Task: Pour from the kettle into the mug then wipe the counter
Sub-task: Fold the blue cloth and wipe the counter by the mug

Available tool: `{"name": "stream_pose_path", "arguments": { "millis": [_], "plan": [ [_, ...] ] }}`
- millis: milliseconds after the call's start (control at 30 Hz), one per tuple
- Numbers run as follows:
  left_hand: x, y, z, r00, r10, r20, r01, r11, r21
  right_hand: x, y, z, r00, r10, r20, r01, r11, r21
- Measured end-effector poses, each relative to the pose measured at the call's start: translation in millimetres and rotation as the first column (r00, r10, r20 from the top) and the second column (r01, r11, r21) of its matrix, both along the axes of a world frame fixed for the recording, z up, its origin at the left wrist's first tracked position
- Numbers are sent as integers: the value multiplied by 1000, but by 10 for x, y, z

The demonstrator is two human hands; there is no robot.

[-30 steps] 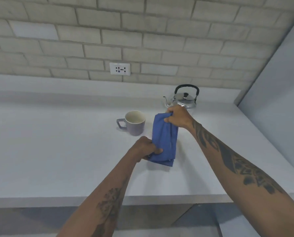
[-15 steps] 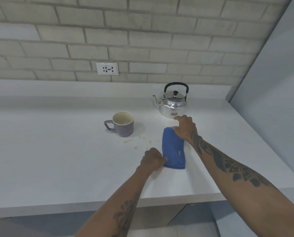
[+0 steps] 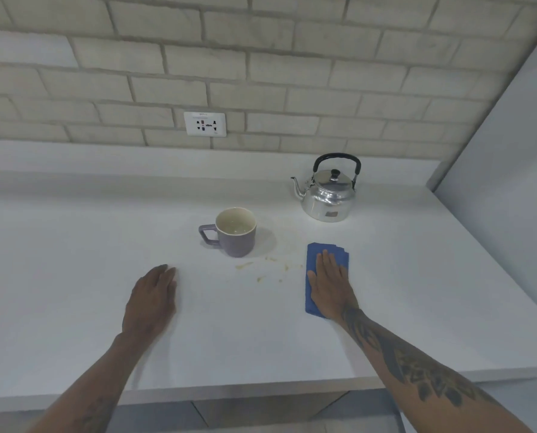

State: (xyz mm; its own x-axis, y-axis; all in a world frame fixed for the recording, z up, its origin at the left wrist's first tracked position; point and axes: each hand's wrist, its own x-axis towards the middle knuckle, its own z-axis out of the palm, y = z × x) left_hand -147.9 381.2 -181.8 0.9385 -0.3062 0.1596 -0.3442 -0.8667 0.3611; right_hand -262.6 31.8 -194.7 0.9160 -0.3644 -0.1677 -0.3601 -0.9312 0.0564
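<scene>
A: Pressing my right hand [image 3: 329, 284] flat on the blue cloth [image 3: 312, 276], fingers spread, palm down, not clamped round it. Left hand [image 3: 153, 300] lies open on the counter [image 3: 73, 276], holding nothing

B: Status on the pour?

A: Looks done, I'd say. Kettle [image 3: 328, 195] is parked upright at 1 o'clock from the mug [image 3: 235, 234]. Mug has a little liquid in the bottom. Wiping is what's left

B: Where's the mess?

A: Yellowish drips [image 3: 261, 271] on the counter at 5 o'clock of the mug, between mug and cloth. Cloth sits just beside them, at their 3 o'clock. None covered yet

B: Orientation?

A: Cloth is folded to a rectangle, long axis 12 to 6, near end under my wrist. Kettle spout points to 9 o'clock, handle arched over the lid. Mug handle also points to 9

B: Next?

A: My guess: sweep the cloth toward 9 over the drips, staying clear of the mug
</scene>
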Motion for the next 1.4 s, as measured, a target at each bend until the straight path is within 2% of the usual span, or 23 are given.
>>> {"name": "stream_pose_path", "arguments": {
  "millis": [133,267,367,433,500,567,633,767,867,1000,1067,1233,1333,1400],
  "plan": [
    [-14,66,-48,999,-31,12,31,999,-14,355,346,22,999,-6,38,6,1000,4],
    [5,60,-86,999,-34,3,34,999,-14,492,766,-10,988,108,111,-119,988,96],
    [32,71,-145,999,-18,-27,18,1000,-20,320,965,-6,966,199,164,-230,952,201],
    [41,69,-163,999,-2,-54,0,1000,-31,39,1005,34,936,313,163,-338,926,168],
    [32,70,-157,999,-10,-50,9,1000,-28,-249,925,74,900,362,242,-402,904,143],
    [16,78,-139,999,-22,-37,21,999,-33,-405,719,124,933,308,189,-348,906,242],
    [8,92,-137,999,-25,-34,24,999,-32,-336,451,98,963,221,155,-257,928,271],
    [34,82,-166,999,-20,-37,19,1000,-6,168,367,-8,979,85,187,-105,989,100],
    [49,79,-191,999,-30,-34,30,1000,2,412,672,2,985,-10,173,-7,995,98],
    [58,83,-219,999,-35,-35,35,999,7,446,1209,6,982,87,168,-111,984,137],
    [59,80,-227,999,-35,-36,35,999,5,343,1438,-67,967,160,199,-182,978,99],
    [72,92,-224,998,-30,-46,30,1000,2,-316,1506,-22,869,458,189,-473,881,36],
    [75,83,-226,999,-19,-35,19,1000,-9,-442,1428,-1,820,539,193,-549,836,-1],
    [83,79,-227,999,-28,-25,28,1000,-1,-239,1513,-11,800,565,204,-578,816,8]
  ]
}}
